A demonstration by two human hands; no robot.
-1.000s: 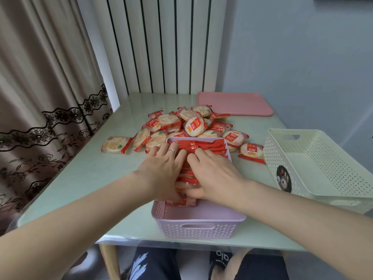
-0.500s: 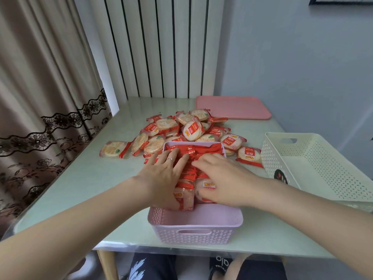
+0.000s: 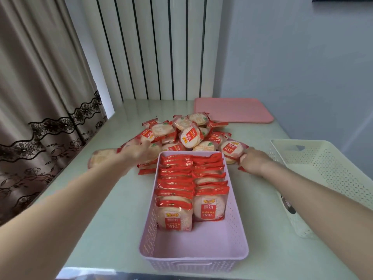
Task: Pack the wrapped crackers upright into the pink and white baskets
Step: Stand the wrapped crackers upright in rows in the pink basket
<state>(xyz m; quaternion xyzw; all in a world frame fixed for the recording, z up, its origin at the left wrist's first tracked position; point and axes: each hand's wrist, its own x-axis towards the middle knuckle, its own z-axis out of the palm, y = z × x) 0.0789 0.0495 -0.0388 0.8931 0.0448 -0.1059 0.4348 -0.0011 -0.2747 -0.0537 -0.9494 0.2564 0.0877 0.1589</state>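
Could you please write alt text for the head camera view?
Two bare hands, left hand and right hand, reach into a pile of wrapped crackers behind a pink basket holding two upright rows. An empty white basket sits right.

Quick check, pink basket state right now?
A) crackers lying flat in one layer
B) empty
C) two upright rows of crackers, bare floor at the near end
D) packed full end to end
C: the pink basket holds two side-by-side rows of upright wrapped crackers filling its far part, while the near end shows bare floor.
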